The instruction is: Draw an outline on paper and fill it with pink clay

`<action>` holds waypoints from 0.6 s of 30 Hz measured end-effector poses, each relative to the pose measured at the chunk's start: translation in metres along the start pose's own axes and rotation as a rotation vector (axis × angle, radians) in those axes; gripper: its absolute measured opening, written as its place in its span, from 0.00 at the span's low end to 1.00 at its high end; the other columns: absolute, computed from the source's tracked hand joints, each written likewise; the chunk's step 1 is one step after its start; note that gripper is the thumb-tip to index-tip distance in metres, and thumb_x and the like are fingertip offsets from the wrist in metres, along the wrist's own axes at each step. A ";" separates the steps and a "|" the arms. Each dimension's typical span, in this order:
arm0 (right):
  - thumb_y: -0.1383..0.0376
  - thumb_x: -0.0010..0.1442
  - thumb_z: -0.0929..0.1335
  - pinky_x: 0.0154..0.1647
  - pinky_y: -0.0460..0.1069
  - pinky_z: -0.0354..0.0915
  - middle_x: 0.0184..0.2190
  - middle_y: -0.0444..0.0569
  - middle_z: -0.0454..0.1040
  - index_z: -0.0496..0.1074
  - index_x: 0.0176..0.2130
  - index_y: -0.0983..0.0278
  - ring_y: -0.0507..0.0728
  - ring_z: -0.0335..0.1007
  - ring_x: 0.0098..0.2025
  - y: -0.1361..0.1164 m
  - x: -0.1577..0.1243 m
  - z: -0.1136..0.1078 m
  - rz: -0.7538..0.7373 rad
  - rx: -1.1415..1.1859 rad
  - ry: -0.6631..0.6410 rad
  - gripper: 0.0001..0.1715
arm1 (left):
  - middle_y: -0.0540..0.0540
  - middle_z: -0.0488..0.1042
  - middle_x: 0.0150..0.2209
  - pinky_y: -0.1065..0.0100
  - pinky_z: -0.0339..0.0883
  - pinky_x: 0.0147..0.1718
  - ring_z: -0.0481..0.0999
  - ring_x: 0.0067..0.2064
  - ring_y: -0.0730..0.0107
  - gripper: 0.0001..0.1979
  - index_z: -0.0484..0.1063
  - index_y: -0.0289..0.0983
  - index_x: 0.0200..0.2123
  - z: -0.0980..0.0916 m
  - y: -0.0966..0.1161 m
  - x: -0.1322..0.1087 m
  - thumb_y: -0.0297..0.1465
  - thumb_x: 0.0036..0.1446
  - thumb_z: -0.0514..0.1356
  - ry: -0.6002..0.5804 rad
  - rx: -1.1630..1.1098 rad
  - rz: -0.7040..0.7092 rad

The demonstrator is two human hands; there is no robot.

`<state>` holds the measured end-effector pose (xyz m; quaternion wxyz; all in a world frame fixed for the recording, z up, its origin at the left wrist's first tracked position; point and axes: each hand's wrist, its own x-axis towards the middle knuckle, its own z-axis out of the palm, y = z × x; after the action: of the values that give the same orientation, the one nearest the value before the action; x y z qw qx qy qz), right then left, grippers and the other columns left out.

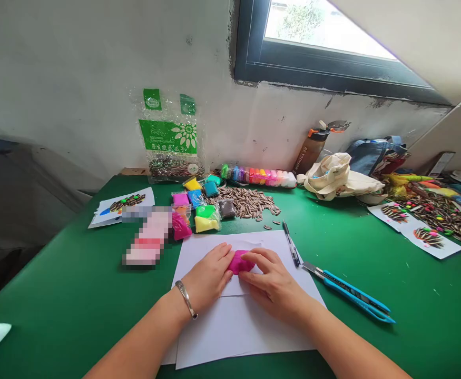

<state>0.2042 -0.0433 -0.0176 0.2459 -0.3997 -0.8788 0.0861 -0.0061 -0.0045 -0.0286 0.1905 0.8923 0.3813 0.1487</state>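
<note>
A flattened lump of magenta modelling clay (238,262) lies on a small white sheet, which rests on larger white paper (214,337). My left hand (210,271), with a silver bracelet at its wrist, presses its closed fingers and thumb against the clay's left side. From the right, my right hand (272,281) grips the clay between thumb and bent fingers. The fingers cover parts of the clay's edges. Right of my right hand are a black pen (291,245) on the paper's edge and a blue utility knife (352,295) with its blade out.
Several clay packets (206,218) and a heap of sunflower seeds (249,202) lie beyond the paper. Behind them stand a seed bag (169,137), a row of coloured clay (260,176) and a bottle (311,150). Finished-looking seed pictures (125,204) lie left, others right (431,237).
</note>
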 end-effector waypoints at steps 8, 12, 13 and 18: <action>0.72 0.57 0.64 0.55 0.59 0.58 0.53 0.49 0.66 0.72 0.48 0.55 0.61 0.56 0.55 0.001 0.001 0.005 -0.015 0.000 -0.006 0.21 | 0.39 0.63 0.59 0.54 0.59 0.59 0.59 0.62 0.58 0.21 0.62 0.36 0.57 -0.001 0.001 0.000 0.27 0.61 0.50 -0.015 0.014 -0.001; 0.72 0.55 0.65 0.57 0.59 0.56 0.56 0.48 0.64 0.73 0.47 0.55 0.61 0.54 0.57 0.001 0.002 0.005 0.014 0.029 -0.023 0.21 | 0.38 0.63 0.60 0.55 0.58 0.60 0.59 0.62 0.59 0.21 0.61 0.34 0.58 -0.002 -0.001 0.001 0.25 0.62 0.48 -0.035 0.034 0.008; 0.72 0.54 0.65 0.57 0.60 0.56 0.57 0.48 0.63 0.72 0.47 0.55 0.62 0.53 0.58 0.000 0.002 0.005 0.020 0.029 -0.025 0.22 | 0.38 0.63 0.60 0.55 0.58 0.60 0.59 0.62 0.59 0.21 0.61 0.33 0.58 -0.002 -0.001 0.001 0.25 0.62 0.48 -0.033 0.032 0.011; 0.70 0.58 0.64 0.56 0.60 0.56 0.58 0.49 0.62 0.72 0.47 0.56 0.61 0.55 0.57 -0.004 0.005 0.006 -0.010 -0.024 -0.023 0.18 | 0.38 0.63 0.59 0.56 0.59 0.59 0.60 0.62 0.59 0.20 0.62 0.34 0.57 -0.001 -0.002 0.001 0.24 0.61 0.49 -0.015 0.028 0.024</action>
<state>0.1952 -0.0420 -0.0194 0.2314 -0.3972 -0.8846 0.0791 -0.0073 -0.0027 -0.0283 0.1790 0.9005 0.3712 0.1388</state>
